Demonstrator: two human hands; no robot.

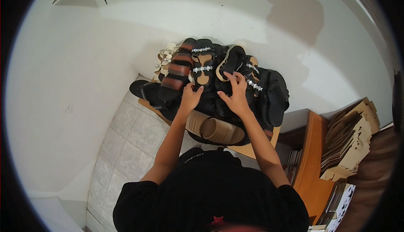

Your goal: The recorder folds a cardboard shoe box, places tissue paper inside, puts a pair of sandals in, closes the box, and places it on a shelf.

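Black, brown and cream footwear, heaped on a pale wooden table [248, 150]; table mostly buried, only bits of its edge show. Pile sits in front of the person, close to the white wall [176, 9].

Left hand [192, 98]: at the near end of a jewelled sandal [203, 58], black with tan insole and two sparkly straps. Thumb and fingertips slightly apart; can't tell if they grip it or just rest by it, contact hard to see against the dark stuff.

Right hand [237, 95]: fingertips on a black sandal with a tan rim [235, 55], thumb spread well off to the left. Fingers cover part of that sandal's near end. Hands apart from each other.

Left of the jewelled one: brown-strapped sandals [179, 69], overlapping, then cream sandals [166, 55], partly hidden behind them. Right side: another sparkly sandal [253, 70], partly covered, and plain-looking black sandals [277, 93]. Middle of the pile is black on black, can't separate or count items.

Tan slide [233, 134] lies nearest the torso, part of it behind the left forearm. Black shirt [210, 181] blocks the floor below; red mark on it blurred, cut by the lower edge.

Far right: folded cardboard [353, 139] on an orange-brown cabinet [309, 164]; thin stack [293, 160] beside it too dark to identify
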